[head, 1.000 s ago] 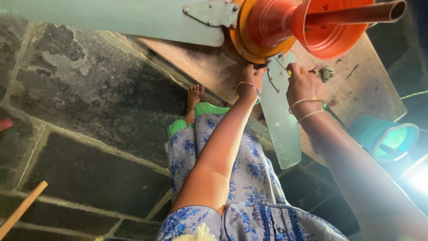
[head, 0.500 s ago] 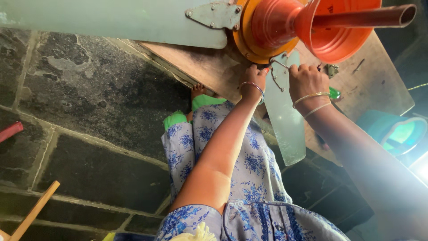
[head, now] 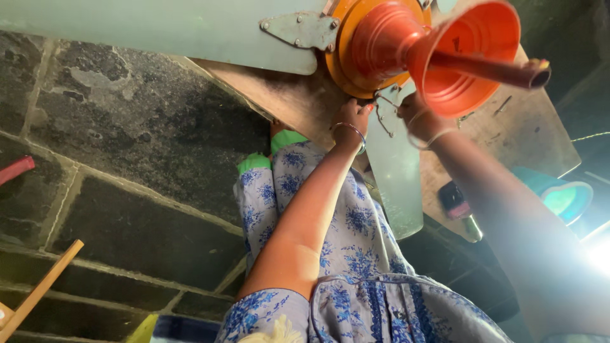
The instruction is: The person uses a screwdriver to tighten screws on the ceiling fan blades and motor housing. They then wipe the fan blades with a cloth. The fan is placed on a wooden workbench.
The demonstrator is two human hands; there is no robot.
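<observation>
A dark stone-slab floor point(head: 127, 146) spreads beneath a worn wooden board point(head: 508, 140) where a ceiling fan point(head: 381, 51) lies, its orange motor housing topped by a rod point(head: 495, 71) pointing toward the upper right. One pale green blade point(head: 159, 28) runs left, another point(head: 397, 171) downward. The left hand point(head: 349, 117) touches the housing's rim; the right hand point(head: 416, 114) is beside it, each grip's closure unclear.

2 hands are seen, the left hand point(head: 351, 117) and the right hand point(head: 416, 117), at 1 orange fan motor point(head: 375, 47). 2 pale green blades point(head: 159, 28) are counted, 1 metal bracket point(head: 298, 30), 1 orange canopy cup point(head: 470, 57) and 1 wooden board point(head: 521, 136).
</observation>
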